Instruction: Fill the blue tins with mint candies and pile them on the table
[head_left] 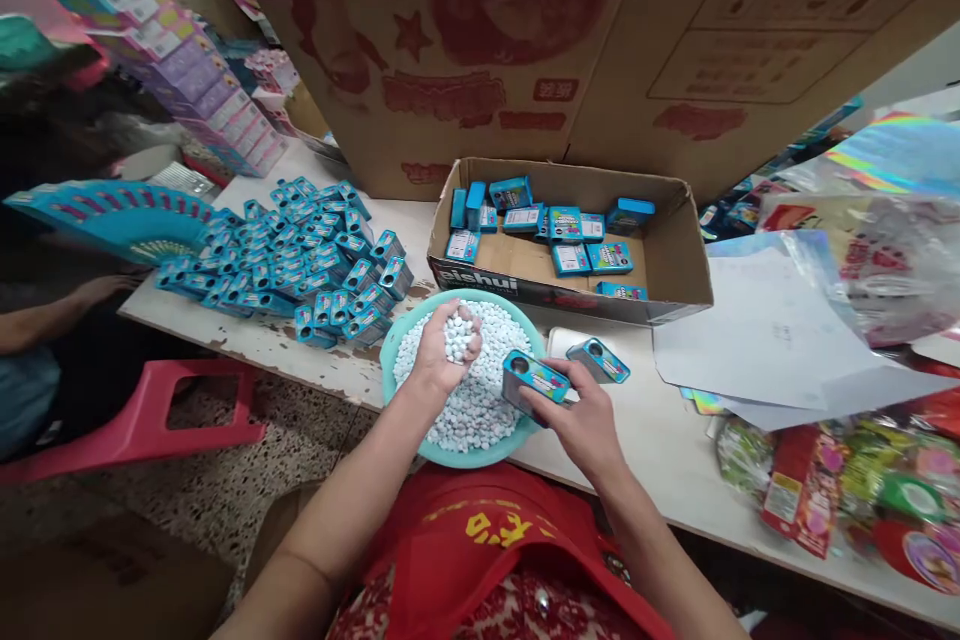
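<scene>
My left hand [442,350] is cupped palm-up over a teal bowl [390,370], closed round a heap of small white candies [459,335]. More white candies [480,410] fill the bowl. Over the bowl's right edge, my right hand [581,415] grips a small blue tin [534,380] with a round hole facing me. A second blue tin [598,360] lies on the table just beyond my right fingers.
A pile of blue tins [300,255] covers the table at left. A shallow cardboard tray [675,260] behind the bowl holds several blue tins. Big cartons [525,40] stand behind. Papers [765,330] and snack packets [840,480] lie right. Another person's arm [52,315] is far left.
</scene>
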{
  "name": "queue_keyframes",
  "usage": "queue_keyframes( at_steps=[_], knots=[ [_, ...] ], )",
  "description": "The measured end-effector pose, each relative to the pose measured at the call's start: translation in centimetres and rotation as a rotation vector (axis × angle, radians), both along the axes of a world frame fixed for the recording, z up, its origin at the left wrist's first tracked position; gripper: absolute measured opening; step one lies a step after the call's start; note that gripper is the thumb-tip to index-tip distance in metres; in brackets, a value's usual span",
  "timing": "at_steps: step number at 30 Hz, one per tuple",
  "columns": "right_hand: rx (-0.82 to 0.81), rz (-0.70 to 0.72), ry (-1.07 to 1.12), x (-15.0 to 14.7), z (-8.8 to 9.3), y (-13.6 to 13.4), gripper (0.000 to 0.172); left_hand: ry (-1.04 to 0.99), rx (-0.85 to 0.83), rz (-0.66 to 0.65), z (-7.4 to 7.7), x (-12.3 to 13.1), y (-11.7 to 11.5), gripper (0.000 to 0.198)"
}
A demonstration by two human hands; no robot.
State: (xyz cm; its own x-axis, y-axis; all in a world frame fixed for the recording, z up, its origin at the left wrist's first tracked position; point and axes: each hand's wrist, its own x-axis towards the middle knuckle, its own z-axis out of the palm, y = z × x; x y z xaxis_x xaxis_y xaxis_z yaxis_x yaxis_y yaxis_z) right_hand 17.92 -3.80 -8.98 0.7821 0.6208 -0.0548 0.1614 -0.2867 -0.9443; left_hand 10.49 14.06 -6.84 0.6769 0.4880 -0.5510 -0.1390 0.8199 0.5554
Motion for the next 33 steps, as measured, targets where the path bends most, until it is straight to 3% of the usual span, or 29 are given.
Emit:
queue_keyframes(
  at_steps=[4,11,33],
  knots=[
    [-0.001,0.144,-0.166,-1.1,-0.4,2.0,0.030,-0.057,0.201,0.109,1.4,0.6,-2.1,0.025],
    [-0.068,0.200,-0.310,-1.7,0.1,3.1,0.026,-0.016,0.457,0.256,0.4,0.8,-3.4,0.022],
    [-0.063,0.139,-0.337,-2.0,-0.5,2.9,0.028,0.046,0.508,0.182,-0.1,0.9,-3.5,0.021]
  ],
)
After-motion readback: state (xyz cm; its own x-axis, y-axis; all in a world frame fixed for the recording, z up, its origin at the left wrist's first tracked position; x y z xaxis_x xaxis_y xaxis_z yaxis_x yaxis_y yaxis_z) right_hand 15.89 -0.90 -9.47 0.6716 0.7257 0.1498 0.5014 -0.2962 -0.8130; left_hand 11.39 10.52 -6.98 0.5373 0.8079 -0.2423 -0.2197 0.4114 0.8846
